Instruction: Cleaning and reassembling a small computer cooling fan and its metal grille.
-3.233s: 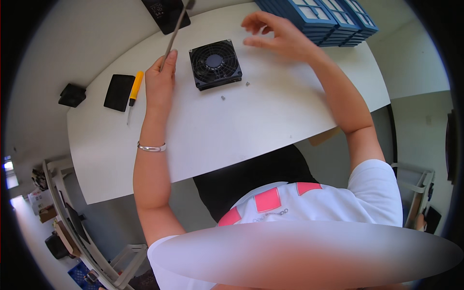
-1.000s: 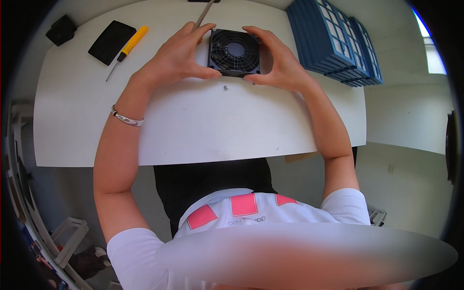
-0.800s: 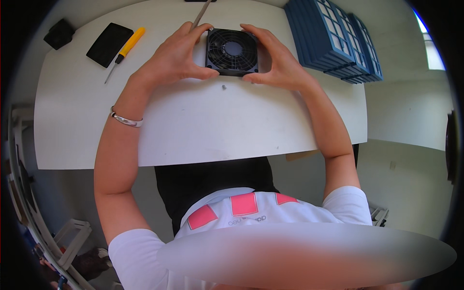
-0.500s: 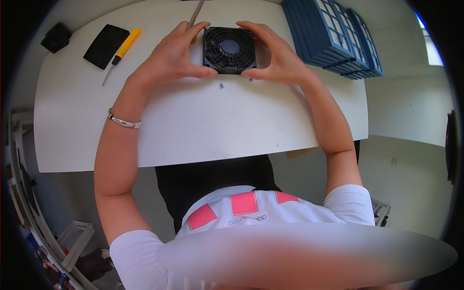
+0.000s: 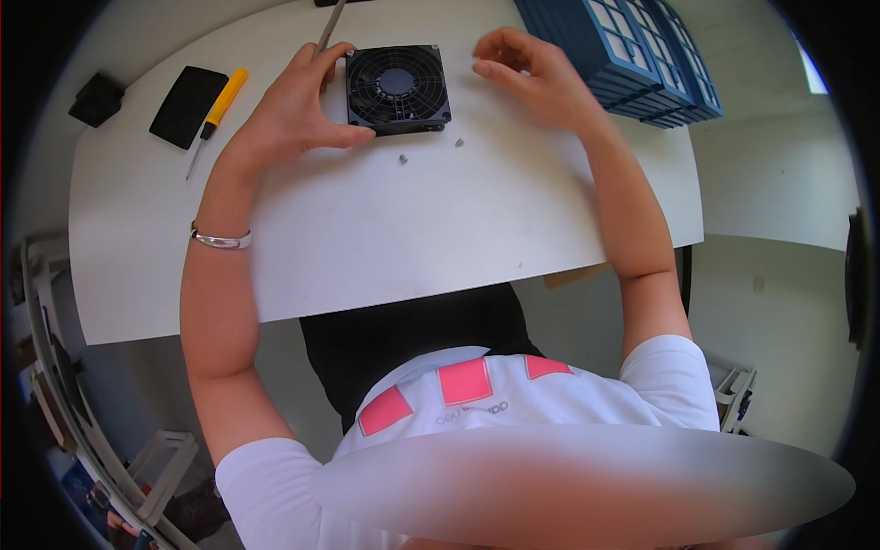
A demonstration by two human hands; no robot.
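Note:
On the white table lies a square black cooling fan (image 5: 397, 84) with a round wire-like guard and a grey hub. My left hand (image 5: 291, 108) holds it by its left side, thumb at the near corner and index finger at the far one. Apart from the fan, to its right, my right hand (image 5: 539, 78) hovers with loosely bent fingers and thumb held off the index; nothing shows in it. Two small screws, one (image 5: 402, 159) and another (image 5: 459, 143), lie just in front of the fan. A thin grey rod (image 5: 330, 26) sticks out behind my left hand.
At the left are a flat black pad (image 5: 189, 106) and a yellow-handled screwdriver (image 5: 225, 99) beside it. Blue drawer cabinets (image 5: 623, 60) stand at the back right, close to my right hand. The table's front edge (image 5: 403, 301) runs before my body.
My right hand has let go of the fan and drawn away to the right. My left hand keeps its grip. The whole scene shifts slightly left as the view turns.

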